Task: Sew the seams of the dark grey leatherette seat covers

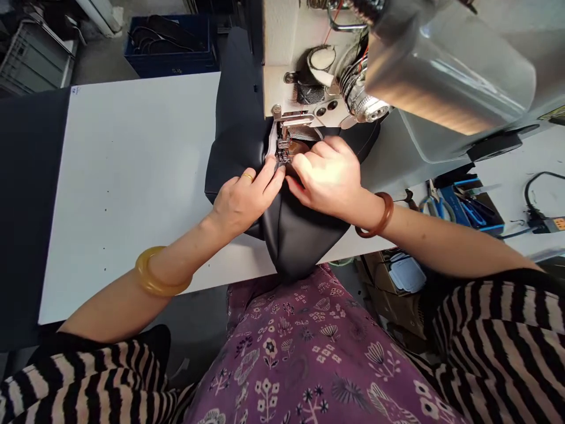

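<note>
Purple floral apron [304,353] fills bottom centre, nearest us, striped sleeves [494,318] in both lower corners. White tabletop [132,176] spans left and centre. Sewing machine [282,35] takes upper centre to upper right. Under it we have the black leather-like material [309,235], bunched at mid-frame: long axis roughly top to bottom, one end up left of the machine, the other folded and drooping over the table edge toward the apron. Blue bin [176,63] sits upper left of centre.

Left hand [241,203], centre-left: fingers extended, only slightly spread, laid on the material; we can't tell if they pinch it. Right hand [331,176], right of centre: curled nearly closed, thumb low against the material; we can't see what, if anything, is between thumb and finger. Yellow bangle [143,277] on the left arm, brown bangle [388,215] on the right.

Key relation: presser foot [283,154] sits between the hands, just above the left fingertips, just left of the right knuckles. Pale strip [272,138] runs near-vertical along its left side, lower end at the left fingertips, so left is the nearer hand. Smallest we log: gold ring [248,175], left hand.
</note>
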Tool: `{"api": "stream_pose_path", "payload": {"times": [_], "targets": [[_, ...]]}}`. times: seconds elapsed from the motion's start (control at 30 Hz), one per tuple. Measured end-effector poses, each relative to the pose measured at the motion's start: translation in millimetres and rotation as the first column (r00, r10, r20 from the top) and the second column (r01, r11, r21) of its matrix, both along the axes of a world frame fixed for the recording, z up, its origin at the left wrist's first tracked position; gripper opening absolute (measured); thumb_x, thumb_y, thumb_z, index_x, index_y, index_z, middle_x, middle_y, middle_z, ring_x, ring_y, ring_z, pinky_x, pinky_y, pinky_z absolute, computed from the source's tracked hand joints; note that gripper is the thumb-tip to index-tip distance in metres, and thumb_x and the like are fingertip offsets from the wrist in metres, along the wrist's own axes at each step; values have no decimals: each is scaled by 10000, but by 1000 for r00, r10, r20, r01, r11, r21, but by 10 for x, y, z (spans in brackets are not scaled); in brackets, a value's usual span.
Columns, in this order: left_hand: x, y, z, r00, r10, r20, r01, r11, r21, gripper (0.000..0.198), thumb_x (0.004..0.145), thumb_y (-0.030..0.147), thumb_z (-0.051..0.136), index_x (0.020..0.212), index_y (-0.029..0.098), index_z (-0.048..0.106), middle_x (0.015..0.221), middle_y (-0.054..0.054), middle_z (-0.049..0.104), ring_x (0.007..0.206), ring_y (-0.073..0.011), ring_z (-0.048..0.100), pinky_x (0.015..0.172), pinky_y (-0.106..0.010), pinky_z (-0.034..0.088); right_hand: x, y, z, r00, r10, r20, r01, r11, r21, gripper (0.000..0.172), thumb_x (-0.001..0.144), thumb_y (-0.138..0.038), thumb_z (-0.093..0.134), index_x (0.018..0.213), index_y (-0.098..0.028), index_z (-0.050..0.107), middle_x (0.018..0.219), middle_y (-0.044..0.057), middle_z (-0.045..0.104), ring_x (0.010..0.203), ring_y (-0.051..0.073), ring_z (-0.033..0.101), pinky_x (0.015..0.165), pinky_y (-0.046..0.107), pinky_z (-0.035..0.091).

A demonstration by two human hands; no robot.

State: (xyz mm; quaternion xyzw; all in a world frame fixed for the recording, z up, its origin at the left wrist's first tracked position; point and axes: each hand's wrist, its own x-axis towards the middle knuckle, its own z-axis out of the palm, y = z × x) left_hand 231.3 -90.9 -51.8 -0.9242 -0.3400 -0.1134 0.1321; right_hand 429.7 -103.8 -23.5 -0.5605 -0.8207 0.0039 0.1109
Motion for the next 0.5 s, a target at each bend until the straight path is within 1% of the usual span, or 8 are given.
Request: {"api": "stream_pose_path", "payload": {"times": [0.03,0.07,0.17,0.23,0.3,0.4,0.5], "targets": [[11,-7,9,1000,4,-3,-4,1000,-1,536,937,148,344,1430,190,549,1447,-136,578,905,-234,682,633,-329,539,19,-33,-22,1000,-16,10,16,1000,18,258,959,-366,419,935,-182,598,890,122,676,968,299,619,975,486,440],[21,-12,23,1000,7,-4,-7,1000,-12,537,939,147,337,1430,188,549,1452,-139,572,903,-241,682,627,-337,542,44,-49,-46,999,-50,-6,50,999,15,282,970,-390,400,979,-185,594,894,117,676,962,298,622,984,492,437],[48,-23,88,999,36,8,-35,994,-102,564,924,132,322,1441,193,538,1476,-147,545,916,-269,680,642,-383,561,129,16,-111,977,-146,-157,145,989,-16,285,969,-387,412,1084,-176,564,879,84,674,825,251,627,913,457,475],[59,-26,144,998,60,7,-58,984,-165,579,907,125,338,1449,207,528,1493,-147,527,934,-280,677,659,-400,569,166,128,-117,949,-181,-259,167,983,-77,247,937,-333,483,1109,-173,559,933,69,680,803,219,621,888,415,486],[66,-25,197,996,93,-2,-92,974,-205,581,898,121,367,1447,233,522,1507,-134,512,948,-276,677,668,-394,574,178,253,-79,920,-219,-325,166,969,-182,239,875,-268,579,1093,-169,579,998,63,685,844,206,619,863,373,491],[69,-12,249,992,123,-9,-122,964,-235,567,895,106,394,1420,265,536,1505,-114,514,951,-257,678,661,-360,581,166,409,19,876,-274,-397,137,931,-338,256,788,-174,665,1039,-150,616,1041,51,692,917,194,613,855,330,489],[70,10,249,994,110,-10,-110,979,-173,575,874,78,376,1390,256,557,1448,-116,566,904,-232,679,625,-324,585,150,494,100,823,-318,-470,118,906,-407,230,738,-129,703,953,-139,623,1017,47,692,905,160,603,848,285,487]]}}
